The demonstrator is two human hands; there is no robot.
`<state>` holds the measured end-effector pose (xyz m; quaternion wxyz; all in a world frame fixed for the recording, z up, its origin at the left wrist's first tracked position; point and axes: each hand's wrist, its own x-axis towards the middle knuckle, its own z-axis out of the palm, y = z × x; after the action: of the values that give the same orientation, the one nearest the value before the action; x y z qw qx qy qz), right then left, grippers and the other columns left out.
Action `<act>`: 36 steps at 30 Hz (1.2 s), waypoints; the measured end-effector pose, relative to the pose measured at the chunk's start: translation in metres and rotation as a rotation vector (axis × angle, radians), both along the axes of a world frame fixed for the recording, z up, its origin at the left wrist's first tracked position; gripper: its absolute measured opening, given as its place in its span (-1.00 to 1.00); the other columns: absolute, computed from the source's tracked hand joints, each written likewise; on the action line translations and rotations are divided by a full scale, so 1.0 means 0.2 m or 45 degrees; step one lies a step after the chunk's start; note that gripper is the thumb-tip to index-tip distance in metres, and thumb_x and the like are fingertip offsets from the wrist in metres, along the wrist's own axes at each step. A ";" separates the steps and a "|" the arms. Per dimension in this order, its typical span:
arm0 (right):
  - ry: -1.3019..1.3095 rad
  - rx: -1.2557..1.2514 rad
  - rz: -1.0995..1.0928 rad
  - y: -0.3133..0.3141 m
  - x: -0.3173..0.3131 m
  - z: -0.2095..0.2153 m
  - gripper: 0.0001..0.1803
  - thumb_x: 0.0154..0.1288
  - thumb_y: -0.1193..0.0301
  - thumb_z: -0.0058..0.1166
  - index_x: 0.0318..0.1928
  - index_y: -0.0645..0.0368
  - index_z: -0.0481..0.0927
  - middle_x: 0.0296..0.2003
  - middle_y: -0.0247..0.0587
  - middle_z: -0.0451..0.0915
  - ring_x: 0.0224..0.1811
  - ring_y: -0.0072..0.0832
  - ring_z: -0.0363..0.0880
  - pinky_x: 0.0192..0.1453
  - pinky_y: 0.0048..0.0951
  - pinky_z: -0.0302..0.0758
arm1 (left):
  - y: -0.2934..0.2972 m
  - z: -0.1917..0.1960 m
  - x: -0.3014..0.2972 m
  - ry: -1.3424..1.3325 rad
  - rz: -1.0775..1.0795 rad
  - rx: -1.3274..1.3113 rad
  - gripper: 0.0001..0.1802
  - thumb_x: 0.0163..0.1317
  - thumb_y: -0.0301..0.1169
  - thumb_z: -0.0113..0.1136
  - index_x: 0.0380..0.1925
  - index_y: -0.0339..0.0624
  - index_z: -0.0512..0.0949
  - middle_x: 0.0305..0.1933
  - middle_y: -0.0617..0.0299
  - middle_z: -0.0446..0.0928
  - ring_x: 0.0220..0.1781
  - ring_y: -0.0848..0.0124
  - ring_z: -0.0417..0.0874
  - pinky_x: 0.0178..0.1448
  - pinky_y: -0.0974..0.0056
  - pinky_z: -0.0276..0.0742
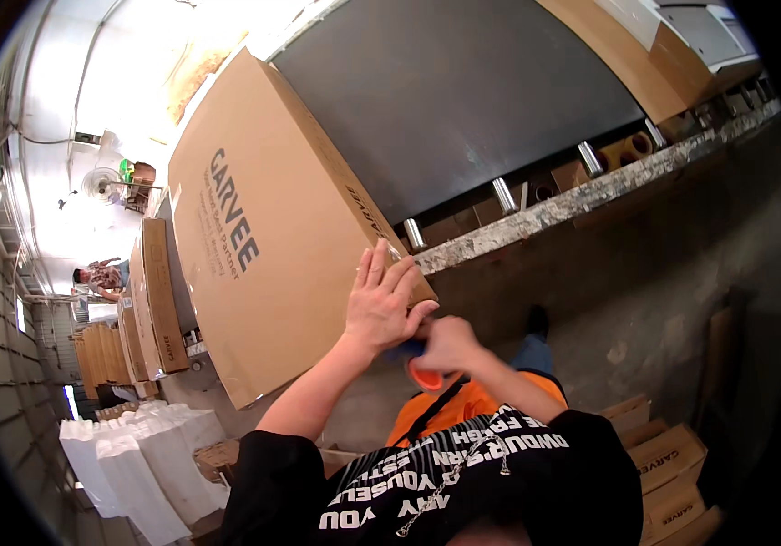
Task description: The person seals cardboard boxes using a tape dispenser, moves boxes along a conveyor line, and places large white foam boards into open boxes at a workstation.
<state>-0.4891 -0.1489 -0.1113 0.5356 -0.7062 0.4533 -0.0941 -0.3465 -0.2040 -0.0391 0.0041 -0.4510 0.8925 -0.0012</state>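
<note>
A large, flat brown cardboard box (290, 300) with dark print lies tilted across the work line in front of me. My left hand (378, 302) rests on its near right corner, fingers spread and flat against the cardboard. Just right of it, below that corner, my right hand (452, 346) is closed around what looks like a tape dispenser (424, 375), with an orange-red ring and a blue part. My fingers cover most of the tool, and the right hand is slightly blurred. Something shiny like clear tape shows by the left fingertips.
A dark conveyor belt (445, 82) runs beyond the box, with metal rollers (502, 196) along its worn edge rail (591, 196). Another open carton (627, 55) stands far right. White foam-like stacks (140, 455) are lower left, more cartons (668, 464) lower right. A person (104, 276) stands far left.
</note>
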 end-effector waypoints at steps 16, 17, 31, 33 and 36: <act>-1.941 0.512 -1.381 0.20 0.30 0.05 -0.11 -0.14 0.53 0.07 0.36 0.18 0.22 0.19 -0.09 0.46 0.28 -0.18 0.44 0.41 -0.12 0.34 | 0.66 0.07 2.19 0.121 2.364 -0.065 0.13 0.15 0.34 0.14 0.50 -0.14 -0.03 0.59 0.03 -0.06 0.52 -0.12 0.11 0.57 0.02 0.00; -1.769 0.372 -1.397 0.17 0.42 0.01 -0.14 -0.10 0.56 0.08 0.35 0.18 0.22 0.15 -0.15 0.47 0.23 -0.28 0.45 0.39 -0.20 0.33 | 0.63 0.02 2.10 0.366 2.287 -0.020 0.12 0.15 0.30 0.15 0.50 -0.14 -0.04 0.59 0.03 -0.08 0.52 -0.11 0.11 0.57 0.03 0.00; -1.569 -0.103 -1.007 -0.64 0.27 0.00 -0.14 -0.18 0.38 0.19 0.27 0.23 0.28 0.22 -0.08 0.40 0.28 -0.27 0.37 0.43 -0.23 0.23 | -0.09 -0.22 0.57 1.741 1.138 1.340 0.05 0.23 -0.17 0.19 0.50 -0.14 -0.29 0.60 -0.01 -0.29 0.55 0.11 0.09 0.56 0.16 0.02; -1.542 0.175 -0.818 -1.13 0.02 0.01 -0.25 -0.26 0.47 0.17 0.12 0.20 0.35 0.04 -0.14 0.48 0.09 -0.30 0.47 0.27 -0.23 0.39 | 0.01 -0.15 0.60 1.804 1.220 1.371 0.05 0.24 -0.23 0.20 0.50 -0.14 -0.33 0.60 -0.02 -0.33 0.55 0.14 0.09 0.55 0.17 0.02; -1.274 0.158 -0.930 -1.90 -0.29 0.32 -0.61 -0.29 0.53 0.07 -0.27 0.28 0.52 -0.28 -0.12 0.59 -0.26 -0.30 0.60 -0.05 -0.28 0.57 | 0.26 -0.01 0.52 1.816 1.245 1.593 0.07 0.25 -0.33 0.21 0.50 -0.14 -0.38 0.61 -0.03 -0.37 0.56 0.19 0.09 0.55 0.20 0.03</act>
<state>-0.5478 -0.5289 -0.0466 0.6565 -0.3435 0.3642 -0.5643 -0.2427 -0.1521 -0.0415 -0.2883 -0.5744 0.2526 0.7233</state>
